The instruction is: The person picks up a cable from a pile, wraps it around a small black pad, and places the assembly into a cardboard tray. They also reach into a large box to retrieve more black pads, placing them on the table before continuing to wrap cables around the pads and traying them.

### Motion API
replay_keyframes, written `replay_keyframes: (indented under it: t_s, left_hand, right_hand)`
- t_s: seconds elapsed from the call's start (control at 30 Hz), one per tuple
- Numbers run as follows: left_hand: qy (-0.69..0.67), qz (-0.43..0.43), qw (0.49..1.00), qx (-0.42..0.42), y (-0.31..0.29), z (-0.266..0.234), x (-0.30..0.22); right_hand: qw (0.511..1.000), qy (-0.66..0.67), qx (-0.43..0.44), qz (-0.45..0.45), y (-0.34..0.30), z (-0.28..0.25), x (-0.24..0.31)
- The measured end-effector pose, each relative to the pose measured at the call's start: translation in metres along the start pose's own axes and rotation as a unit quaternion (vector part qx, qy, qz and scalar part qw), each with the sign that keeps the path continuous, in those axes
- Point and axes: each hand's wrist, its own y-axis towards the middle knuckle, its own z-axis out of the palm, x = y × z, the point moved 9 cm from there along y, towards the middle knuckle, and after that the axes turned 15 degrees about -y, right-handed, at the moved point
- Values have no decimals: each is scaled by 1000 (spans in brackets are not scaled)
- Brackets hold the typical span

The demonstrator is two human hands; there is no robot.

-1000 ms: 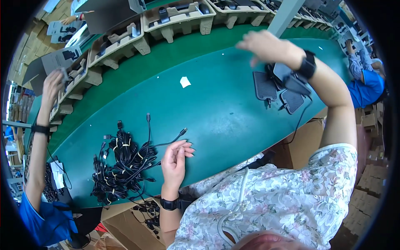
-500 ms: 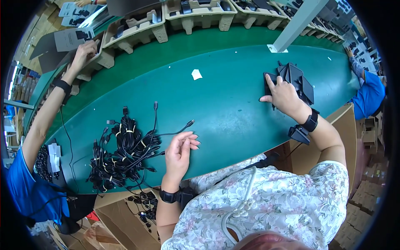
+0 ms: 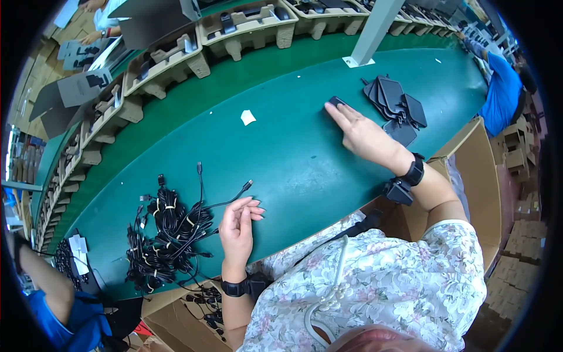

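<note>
My right hand (image 3: 365, 136) is over the right-middle of the green table, fingers pointing up-left. A small black flat part (image 3: 336, 101) shows at its fingertips; most of it is hidden under the hand. Just right of this hand lies a loose stack of black flat plates (image 3: 390, 100) with short tabs. My left hand (image 3: 237, 230) rests near the table's front edge, loosely curled, thumb and fingers apart, and nothing shows in it. Beside it on the left is a heap of black cables (image 3: 170, 234) tied in bundles, one plug end (image 3: 247, 185) reaching out just above the fingers.
Moulded cardboard trays (image 3: 246, 29) with black parts line the far side. A grey post (image 3: 375, 32) rises at the back. A white scrap (image 3: 248, 117) lies mid-table. Open cartons (image 3: 478, 170) stand by the front edge. Co-workers in blue (image 3: 503, 88) are at both ends.
My right hand has moved left, away from the stack, with a black part at its fingertips. The left hand stays beside the cables. The left co-worker's arm has drawn back from the trays.
</note>
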Motion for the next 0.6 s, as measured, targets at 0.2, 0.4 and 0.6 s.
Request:
replay_keyframes:
  t_s: [0.2,0.4,0.6]
  left_hand:
    - [16,15,1000,0,-4,-3,-2]
    - [29,28,999,-5,-2,-4,-3]
    - [50,20,998,-25,-7,-12,2]
  right_hand:
    - [989,106,37,96,73,-20,-48]
    - [957,202,-199,58,194,-43,-108]
    - [730,643,-227,43,276,-35,-114]
